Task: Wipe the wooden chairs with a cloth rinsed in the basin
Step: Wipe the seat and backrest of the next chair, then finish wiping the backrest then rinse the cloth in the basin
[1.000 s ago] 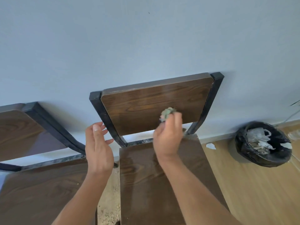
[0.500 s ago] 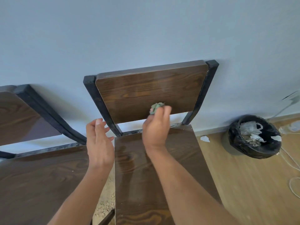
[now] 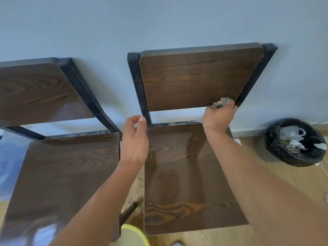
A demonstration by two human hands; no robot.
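Two dark wooden chairs with black frames stand side by side against a grey wall. The right chair (image 3: 186, 174) has a glossy seat and a backrest (image 3: 195, 77). My right hand (image 3: 219, 116) presses a small grey-green cloth (image 3: 222, 102) against the backrest's lower right corner, next to the black frame post. My left hand (image 3: 135, 141) hovers with curled, parted fingers beside the left frame post, holding nothing. The left chair (image 3: 67, 174) sits to the left. A yellow-green basin (image 3: 134, 235) shows only its rim at the bottom edge.
A black bin (image 3: 294, 142) lined with a bag and filled with crumpled paper stands on the wooden floor at the right, by the wall. A white scrap (image 3: 237, 141) lies near the skirting. A narrow gap with speckled floor separates the chairs.
My right hand has slid the cloth from the backrest's lower middle to its lower right corner. The view shifted, bringing more of the left chair and the basin rim into sight.
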